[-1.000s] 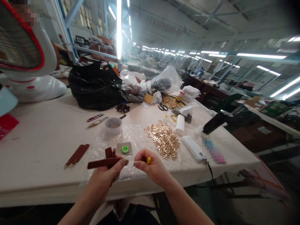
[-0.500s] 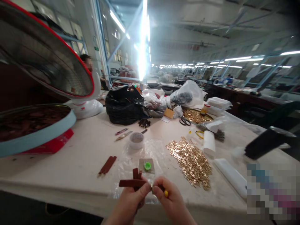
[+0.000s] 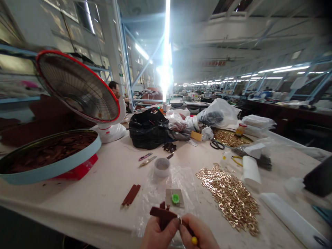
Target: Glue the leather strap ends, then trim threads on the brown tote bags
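Note:
My left hand (image 3: 162,232) is closed on brown leather strips (image 3: 164,213), one lying across the others. My right hand (image 3: 197,231) pinches beside it at a small gold ring (image 3: 180,220) on the strip's end, and a tool with a yellow tip (image 3: 194,240) pokes out between its fingers. Most of that tool is hidden. Just beyond the hands, a green cap (image 3: 175,198) sits on a small grey square on clear plastic. Two brown strips with gold ends (image 3: 131,195) lie to the left. A pile of gold rings (image 3: 230,199) spreads out on the right.
On the left are a round tray (image 3: 85,152) of brown pieces and a fan (image 3: 80,86). A clear round tub (image 3: 162,167), black bag (image 3: 148,128), scissors (image 3: 217,144), white roll (image 3: 251,171) and white strip (image 3: 293,221) stand or lie on the table.
The view has shifted, so the table's things appear farther right and lower. Both hands stay together at the strip's end, with the strip now tilted down to the right.

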The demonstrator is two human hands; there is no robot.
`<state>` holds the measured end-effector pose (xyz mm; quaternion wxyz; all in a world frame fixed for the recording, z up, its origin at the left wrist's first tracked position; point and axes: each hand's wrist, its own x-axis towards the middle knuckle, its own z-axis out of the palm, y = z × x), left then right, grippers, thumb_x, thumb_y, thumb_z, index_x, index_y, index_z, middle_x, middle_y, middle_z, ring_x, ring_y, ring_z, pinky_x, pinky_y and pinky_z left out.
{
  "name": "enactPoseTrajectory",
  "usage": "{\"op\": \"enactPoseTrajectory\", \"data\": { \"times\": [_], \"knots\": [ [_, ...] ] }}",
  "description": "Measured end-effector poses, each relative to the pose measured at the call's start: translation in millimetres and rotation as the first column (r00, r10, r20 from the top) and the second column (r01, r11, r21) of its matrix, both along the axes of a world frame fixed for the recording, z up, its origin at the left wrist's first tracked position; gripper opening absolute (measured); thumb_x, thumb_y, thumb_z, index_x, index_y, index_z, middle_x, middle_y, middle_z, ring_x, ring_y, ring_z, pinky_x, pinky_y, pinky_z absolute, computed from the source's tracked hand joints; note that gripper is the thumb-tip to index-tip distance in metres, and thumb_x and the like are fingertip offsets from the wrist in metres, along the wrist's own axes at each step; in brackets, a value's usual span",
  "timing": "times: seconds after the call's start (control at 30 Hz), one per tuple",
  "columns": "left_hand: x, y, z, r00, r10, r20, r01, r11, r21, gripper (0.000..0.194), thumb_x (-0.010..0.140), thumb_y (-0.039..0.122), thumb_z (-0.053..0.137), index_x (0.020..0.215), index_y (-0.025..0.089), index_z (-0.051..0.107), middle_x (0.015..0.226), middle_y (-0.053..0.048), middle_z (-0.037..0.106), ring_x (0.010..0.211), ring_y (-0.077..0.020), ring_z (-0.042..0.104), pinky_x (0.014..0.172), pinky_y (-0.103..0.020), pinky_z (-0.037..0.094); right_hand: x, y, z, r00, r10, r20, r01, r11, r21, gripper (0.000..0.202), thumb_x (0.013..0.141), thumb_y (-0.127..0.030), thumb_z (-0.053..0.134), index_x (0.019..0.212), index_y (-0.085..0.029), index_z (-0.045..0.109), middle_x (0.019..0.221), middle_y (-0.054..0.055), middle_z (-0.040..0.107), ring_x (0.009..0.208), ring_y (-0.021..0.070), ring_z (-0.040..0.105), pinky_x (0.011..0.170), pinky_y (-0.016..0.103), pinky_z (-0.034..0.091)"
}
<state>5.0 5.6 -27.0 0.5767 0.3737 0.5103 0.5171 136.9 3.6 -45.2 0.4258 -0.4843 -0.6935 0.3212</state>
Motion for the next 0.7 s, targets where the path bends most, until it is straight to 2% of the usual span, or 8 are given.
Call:
{"op": "enactPoseTrajectory", "data": {
  "times": [0.13,0.23,0.3,0.4,0.5,0.6,0.7],
  "knots": [
    [-1.5,-3.0,17.5,0.992,0.002,-0.126,0.002,1.0,0.027,0.033,0.056,0.045,0.073,0.069,0.016,0.065,0.074,-0.006,0.069,0.077,-0.0233,0.061,0.076,-0.032,0.048,3.4,-4.3,29.0,0.998,0.063,0.022,-0.063,0.998,-0.01,0.028,0.087,-0.029,0.037,0.063,-0.02,0.047,0.06,0.0,0.051,0.056,0.0129,0.047,0.052,0.023,0.034],
    [-6.2,-0.9,28.0,0.971,-0.077,-0.228,0.089,0.995,0.042,0.026,0.06,0.042,0.07,0.067,0.017,0.066,0.073,-0.005,0.069,0.077,-0.0241,0.062,0.075,-0.032,0.049,7.6,-5.1,44.6,0.994,0.104,0.037,-0.103,0.994,-0.04,0.023,0.086,-0.028,0.041,0.067,-0.019,0.05,0.062,0.0,0.051,0.059,0.0123,0.046,0.054,0.023,0.034],
    [-6.8,-0.8,33.0,0.947,-0.079,-0.312,0.109,0.991,0.08,0.022,0.061,0.039,0.068,0.067,0.018,0.066,0.072,-0.004,0.067,0.076,-0.0234,0.061,0.073,-0.03,0.049,9.2,-5.0,48.6,0.995,0.095,0.039,-0.094,0.995,-0.038,0.021,0.085,-0.027,0.043,0.067,-0.019,0.051,0.063,-0.001,0.05,0.06,0.012,0.046,0.055,0.023,0.034],
    [-2.5,-6.0,39.5,0.888,0.011,-0.459,0.098,0.972,0.213,0.014,0.066,0.035,0.064,0.066,0.021,0.063,0.068,-0.002,0.063,0.069,-0.0198,0.058,0.067,-0.027,0.047,7.8,-5.3,47.4,0.998,0.043,0.043,-0.043,0.999,-0.003,0.022,0.085,-0.026,0.043,0.065,-0.019,0.051,0.061,-0.001,0.049,0.059,0.0116,0.045,0.055,0.023,0.033],
    [3.2,-10.3,39.2,0.866,0.066,-0.496,0.103,0.947,0.305,0.014,0.071,0.034,0.058,0.064,0.021,0.059,0.063,-0.001,0.057,0.063,-0.0175,0.054,0.062,-0.026,0.045,3.8,-5.2,42.6,0.999,-0.007,0.05,0.006,1.0,0.021,0.024,0.084,-0.025,0.044,0.06,-0.019,0.047,0.059,-0.002,0.045,0.057,0.011,0.043,0.054,0.023,0.031],
    [4.2,-6.1,30.7,0.915,0.009,-0.404,0.074,0.979,0.188,0.021,0.066,0.039,0.063,0.067,0.02,0.057,0.064,-0.001,0.057,0.063,-0.0171,0.052,0.06,-0.026,0.043,3.5,-5.0,39.7,0.999,0.0,0.032,0.002,0.999,-0.05,0.03,0.085,-0.025,0.043,0.056,-0.019,0.041,0.054,-0.004,0.04,0.052,0.0098,0.038,0.05,0.022,0.028],
    [0.1,0.7,24.4,0.972,-0.146,-0.186,0.132,0.988,-0.083,0.036,0.06,0.048,0.067,0.072,0.018,0.052,0.052,0.006,0.044,0.046,-0.0093,0.037,0.043,-0.021,0.03,11.1,-5.6,40.5,0.992,0.098,0.083,-0.093,0.994,-0.061,0.025,0.086,-0.025,0.044,0.062,-0.019,0.048,0.057,-0.003,0.044,0.055,0.0103,0.041,0.051,0.022,0.031]
  ]
}}
